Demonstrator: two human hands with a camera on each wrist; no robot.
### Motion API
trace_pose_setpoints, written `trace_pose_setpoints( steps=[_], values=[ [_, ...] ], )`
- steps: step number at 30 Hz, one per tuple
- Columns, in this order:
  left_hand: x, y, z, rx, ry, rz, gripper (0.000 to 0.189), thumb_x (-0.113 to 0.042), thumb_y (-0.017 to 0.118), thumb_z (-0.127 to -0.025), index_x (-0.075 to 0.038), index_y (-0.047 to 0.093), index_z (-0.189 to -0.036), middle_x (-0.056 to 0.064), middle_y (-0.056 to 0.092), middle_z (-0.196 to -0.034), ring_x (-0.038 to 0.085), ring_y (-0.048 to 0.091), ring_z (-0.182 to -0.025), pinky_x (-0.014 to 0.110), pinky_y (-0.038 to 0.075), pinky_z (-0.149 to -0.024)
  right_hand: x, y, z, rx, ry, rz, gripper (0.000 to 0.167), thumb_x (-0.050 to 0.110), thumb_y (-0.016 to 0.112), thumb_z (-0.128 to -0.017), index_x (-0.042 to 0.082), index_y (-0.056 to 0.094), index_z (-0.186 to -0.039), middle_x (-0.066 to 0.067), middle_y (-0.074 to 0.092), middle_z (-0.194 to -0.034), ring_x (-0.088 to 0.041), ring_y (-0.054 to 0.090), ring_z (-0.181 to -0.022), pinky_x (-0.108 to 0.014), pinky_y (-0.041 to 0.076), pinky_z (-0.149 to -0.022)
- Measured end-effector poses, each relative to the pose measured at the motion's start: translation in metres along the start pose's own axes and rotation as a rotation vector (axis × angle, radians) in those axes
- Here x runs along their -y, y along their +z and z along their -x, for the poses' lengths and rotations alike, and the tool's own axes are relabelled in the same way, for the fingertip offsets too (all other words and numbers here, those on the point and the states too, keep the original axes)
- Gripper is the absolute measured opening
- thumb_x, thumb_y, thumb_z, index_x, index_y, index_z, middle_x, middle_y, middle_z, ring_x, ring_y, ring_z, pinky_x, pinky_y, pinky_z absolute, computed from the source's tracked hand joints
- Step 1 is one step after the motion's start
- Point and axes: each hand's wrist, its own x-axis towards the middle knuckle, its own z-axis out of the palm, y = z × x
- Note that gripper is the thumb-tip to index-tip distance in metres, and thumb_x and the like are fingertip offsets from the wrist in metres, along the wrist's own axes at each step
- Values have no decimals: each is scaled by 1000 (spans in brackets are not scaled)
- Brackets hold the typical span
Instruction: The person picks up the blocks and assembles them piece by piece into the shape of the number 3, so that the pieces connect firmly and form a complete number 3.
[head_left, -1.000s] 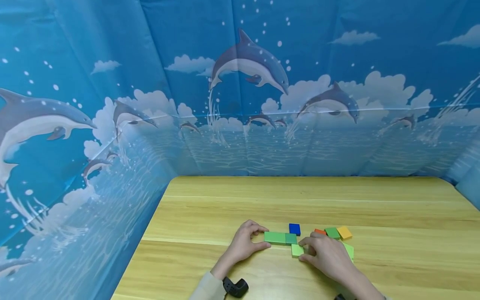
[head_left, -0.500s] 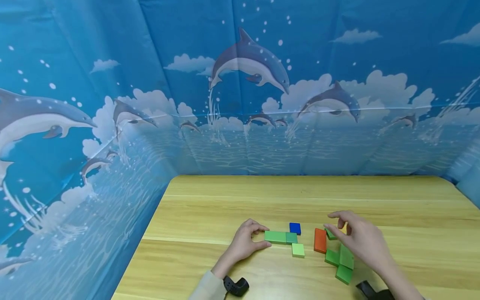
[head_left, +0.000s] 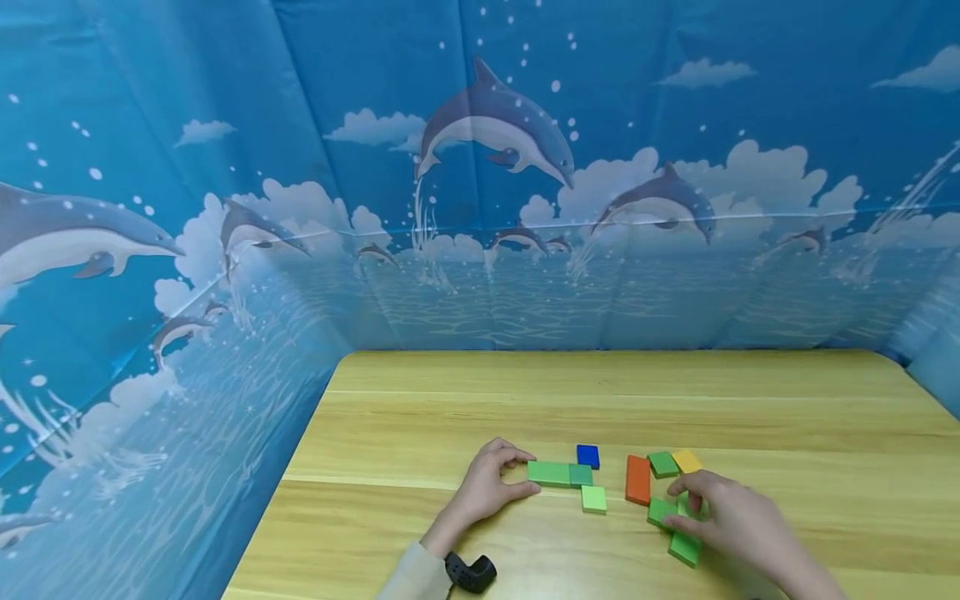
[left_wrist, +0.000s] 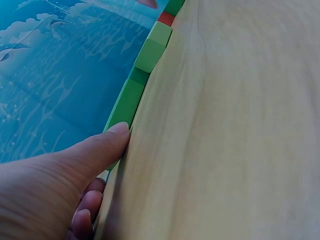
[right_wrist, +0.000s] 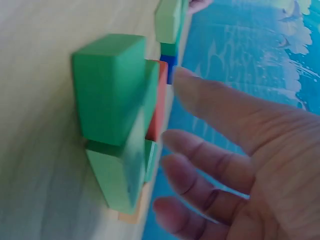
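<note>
My left hand (head_left: 486, 487) pinches the left end of a long green block (head_left: 548, 473) between thumb and forefinger. A darker green square block (head_left: 581, 475) adjoins that block's right end, and a light green square block (head_left: 593, 499) sits at its near corner. My right hand (head_left: 731, 518) hovers at the right, fingers parted and loosely bent, with nothing between them. Below its fingertips lie a partly hidden lighter green block (right_wrist: 117, 175), a green block (head_left: 660, 512) to the left and another green block (head_left: 685, 548) nearer the person.
Behind the row lies a blue square block (head_left: 588, 456). A red-orange rectangular block (head_left: 638, 479) stands between the two groups, with a green block (head_left: 663, 464) and a yellow block (head_left: 686, 461) behind. A dolphin-print curtain (head_left: 480, 283) borders the wooden table (head_left: 420, 417).
My right hand has let go of the light green square block and moved right, passing near the yellow block, then back over the green blocks. My left hand stays in place.
</note>
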Motion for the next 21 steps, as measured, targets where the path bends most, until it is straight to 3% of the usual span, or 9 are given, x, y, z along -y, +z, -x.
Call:
trace_pose_setpoints(
  steps=[5, 21],
  values=[
    [0, 1, 0, 2, 2, -3, 38, -35, 79, -77, -17, 69, -110, -10, 52, -97, 5, 47, -85, 23, 43, -77, -2, 7, 0, 55, 46, 41, 38, 48, 82, -66, 23, 68, -91, 9, 43, -70, -7, 37, -59, -27, 30, -50],
    [-1, 0, 0, -9, 12, -8, 37, -34, 80, -76, -17, 70, -108, -9, 53, -95, 6, 47, -83, 23, 42, -75, 12, 13, -5, 149, 118, 19, 33, 43, 83, -67, 19, 65, -81, 4, 43, -65, -13, 40, -59, -29, 27, -52]
  ],
)
